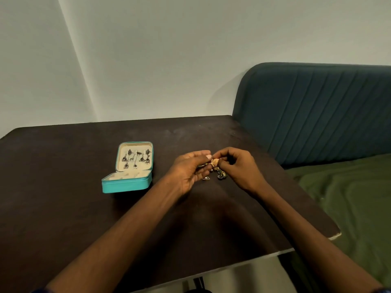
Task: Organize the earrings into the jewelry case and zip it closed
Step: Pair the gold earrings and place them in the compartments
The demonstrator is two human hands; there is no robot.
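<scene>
— Pinching a gold earring (215, 162) between them, the left hand (188, 172) and the right hand (239, 168) meet just above the table (63, 187); fingers of both curl round it. What could go wrong?

— It's small and they're working it in mid-air. I'd judge a slip could drop it onto the dark top, or among the loose earrings (221, 175) lying just under the hands, where it could tangle.

— And the jewelry case (127, 178)?

— Open, well to the left, lid upright with several earrings (136, 158) already hung inside. Carrying the gold one across is the risky stretch; the table edge and the bed (349, 197) lie near on the right.

— What can't you make out?

— Whether a back or hook is being undone; the fingers hide it. The left palm covers part of the loose pile, so its count is unclear. The case's lower compartments are too shallow in view to read, and the zip isn't visible.
</scene>
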